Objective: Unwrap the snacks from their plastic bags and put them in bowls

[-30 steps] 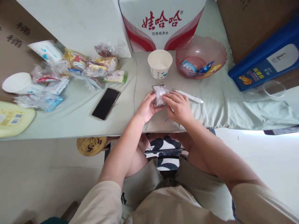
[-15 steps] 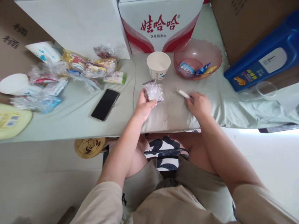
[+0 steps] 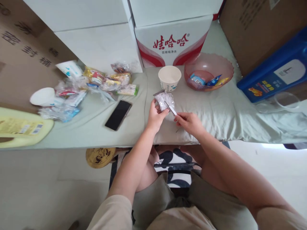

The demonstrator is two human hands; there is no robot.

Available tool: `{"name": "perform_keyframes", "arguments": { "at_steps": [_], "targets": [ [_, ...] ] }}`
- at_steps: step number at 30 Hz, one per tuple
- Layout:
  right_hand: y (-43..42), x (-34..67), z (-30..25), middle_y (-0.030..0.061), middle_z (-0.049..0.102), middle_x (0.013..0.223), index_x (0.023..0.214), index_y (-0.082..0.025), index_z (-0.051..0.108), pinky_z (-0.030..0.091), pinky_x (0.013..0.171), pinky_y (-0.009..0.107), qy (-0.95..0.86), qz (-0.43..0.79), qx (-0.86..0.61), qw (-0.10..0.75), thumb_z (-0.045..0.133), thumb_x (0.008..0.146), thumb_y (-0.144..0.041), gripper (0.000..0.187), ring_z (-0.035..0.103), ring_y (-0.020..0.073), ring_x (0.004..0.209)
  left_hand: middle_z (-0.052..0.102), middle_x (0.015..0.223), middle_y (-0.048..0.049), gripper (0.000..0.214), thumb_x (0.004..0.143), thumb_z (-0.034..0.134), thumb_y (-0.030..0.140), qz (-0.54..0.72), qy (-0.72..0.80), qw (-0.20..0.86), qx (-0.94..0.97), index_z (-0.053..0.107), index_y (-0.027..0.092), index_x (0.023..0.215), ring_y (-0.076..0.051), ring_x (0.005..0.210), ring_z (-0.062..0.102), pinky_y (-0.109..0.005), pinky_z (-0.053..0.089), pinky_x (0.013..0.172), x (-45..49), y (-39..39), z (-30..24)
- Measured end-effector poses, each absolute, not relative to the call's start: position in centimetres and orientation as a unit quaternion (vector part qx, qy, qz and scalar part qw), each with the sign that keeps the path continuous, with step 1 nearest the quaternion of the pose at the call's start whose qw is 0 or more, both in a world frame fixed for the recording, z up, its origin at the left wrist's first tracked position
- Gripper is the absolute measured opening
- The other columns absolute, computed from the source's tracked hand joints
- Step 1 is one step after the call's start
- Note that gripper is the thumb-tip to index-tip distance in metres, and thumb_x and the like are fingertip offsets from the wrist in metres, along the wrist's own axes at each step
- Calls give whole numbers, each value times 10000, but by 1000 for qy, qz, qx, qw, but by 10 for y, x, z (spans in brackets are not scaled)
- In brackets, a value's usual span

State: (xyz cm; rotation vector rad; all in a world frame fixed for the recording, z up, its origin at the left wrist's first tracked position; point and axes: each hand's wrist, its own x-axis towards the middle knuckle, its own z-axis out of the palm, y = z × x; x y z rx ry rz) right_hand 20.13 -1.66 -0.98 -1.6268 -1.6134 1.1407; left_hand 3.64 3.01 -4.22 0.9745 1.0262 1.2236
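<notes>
My left hand [image 3: 157,116] is closed on a small packet in crinkled clear plastic [image 3: 166,99], which has a dark edge at its upper left. What the packet contains is hard to make out. A slim white utility knife [image 3: 172,110] is pinched in my right hand [image 3: 189,123], its thin tip lying against the plastic. Just behind the packet stands a white paper cup [image 3: 169,76], upright.
Right of the cup, a pink see-through bowl [image 3: 208,72] holds several small packets. A phone [image 3: 118,115] lies left of my hands, near a heap of wrapped snacks [image 3: 105,81]. White boxes [image 3: 172,41] and a blue bottle [image 3: 275,68] border the table.
My right hand has moved left and brought the knife from beside the packet onto its plastic. My left hand still holds the packet. The camera view has shifted slightly.
</notes>
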Motion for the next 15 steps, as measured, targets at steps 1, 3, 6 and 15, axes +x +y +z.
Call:
{"name": "perform_keyframes", "arguments": {
  "at_steps": [1,3,6,15],
  "targets": [
    [-18,203,-10,28,686,612,753,-194,695,477,597,273,-610,431,-606,274,519,878,-449,334,668,178,604,689,1217,-61,852,663,842,318,541,442,594,398,399,310,1391,-221,1112,683,-390,541,988,32,32,-39],
    [-20,209,-8,26,676,587,744,-194,704,458,553,270,-613,444,-604,251,519,875,-459,348,644,175,563,669,1253,-37,888,662,833,295,572,445,586,363,363,372,1411,-201,1129,674,-375,545,979,21,36,-32],
    [-20,225,-7,28,671,588,808,-202,743,455,549,283,-608,385,-647,250,511,882,-449,347,636,185,559,656,1267,-11,1022,694,813,257,594,449,565,355,210,475,1489,-181,1139,665,-383,528,999,9,39,-25],
    [2,278,-36,152,704,1013,1015,-184,780,523,740,393,-644,72,-730,216,555,858,-331,312,667,283,844,692,1051,-42,873,681,816,227,406,434,597,538,376,297,1431,-186,886,694,-387,535,930,43,-2,-27]
  ]
}}
